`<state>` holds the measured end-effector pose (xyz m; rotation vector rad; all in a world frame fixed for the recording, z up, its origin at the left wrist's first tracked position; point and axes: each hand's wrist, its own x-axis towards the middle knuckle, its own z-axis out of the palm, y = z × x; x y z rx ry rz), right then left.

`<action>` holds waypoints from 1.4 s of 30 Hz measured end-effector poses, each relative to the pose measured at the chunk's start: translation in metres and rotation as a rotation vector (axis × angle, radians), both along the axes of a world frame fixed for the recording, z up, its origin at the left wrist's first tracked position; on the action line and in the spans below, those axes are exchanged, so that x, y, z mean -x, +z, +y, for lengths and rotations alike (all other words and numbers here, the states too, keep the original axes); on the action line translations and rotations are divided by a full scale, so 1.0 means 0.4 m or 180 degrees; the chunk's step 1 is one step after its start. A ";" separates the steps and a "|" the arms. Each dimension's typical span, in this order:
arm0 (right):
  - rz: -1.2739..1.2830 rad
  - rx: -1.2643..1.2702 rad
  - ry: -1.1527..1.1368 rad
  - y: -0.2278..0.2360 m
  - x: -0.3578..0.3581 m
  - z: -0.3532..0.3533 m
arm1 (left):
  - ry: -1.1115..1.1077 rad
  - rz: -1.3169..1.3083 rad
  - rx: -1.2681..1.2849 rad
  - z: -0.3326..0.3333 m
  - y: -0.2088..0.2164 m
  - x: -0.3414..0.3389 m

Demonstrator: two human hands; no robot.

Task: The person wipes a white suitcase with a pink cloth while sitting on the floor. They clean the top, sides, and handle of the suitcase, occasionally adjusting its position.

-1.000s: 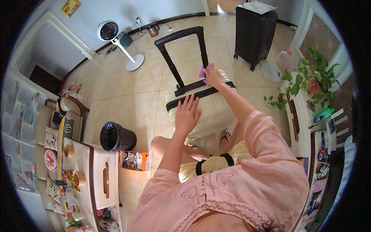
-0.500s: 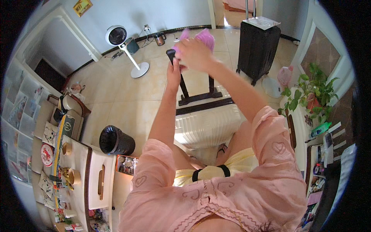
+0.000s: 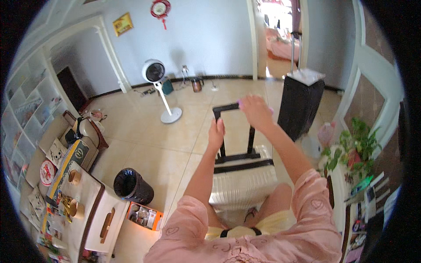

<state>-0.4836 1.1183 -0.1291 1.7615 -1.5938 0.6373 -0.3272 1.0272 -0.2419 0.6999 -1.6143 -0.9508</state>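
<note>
A white ribbed suitcase (image 3: 237, 188) stands between my legs, its black telescopic handle (image 3: 226, 108) pulled up. My left hand (image 3: 216, 133) is closed round the handle's left post, just below the corner. At the right end of the crossbar, my right hand (image 3: 255, 114) is closed over a purple-pink cloth (image 3: 271, 110), pressing it against the bar. Most of the cloth is hidden under my fingers, and the right hand is slightly blurred.
A black suitcase (image 3: 300, 105) with papers on top stands ahead right. A white pedestal fan (image 3: 165, 98) is ahead left. Nearer left are a black bin (image 3: 133, 186), an orange box (image 3: 144, 216) of small items and a table (image 3: 90, 193). A leafy plant (image 3: 357, 144) stands at right.
My right hand has shifted with the cloth from the handle's left corner to the right end of its crossbar. The left hand stays on the left post. The view has tilted up.
</note>
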 end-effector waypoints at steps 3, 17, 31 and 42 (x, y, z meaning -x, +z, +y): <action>0.0057 -0.0009 0.0474 -0.004 -0.088 -0.027 | -0.0150 0.0017 -0.0244 0.020 0.000 0.033; 0.0085 0.0404 0.0383 -0.022 -0.053 -0.007 | -0.0366 0.0249 -0.0196 0.018 -0.004 -0.018; -0.4822 0.0179 0.1192 -0.346 0.037 -0.073 | 0.0057 0.0147 -0.0166 0.010 -0.005 -0.002; -0.3853 0.0351 0.1385 -0.288 0.002 -0.025 | -0.0481 0.0429 -0.0317 -0.001 0.001 -0.036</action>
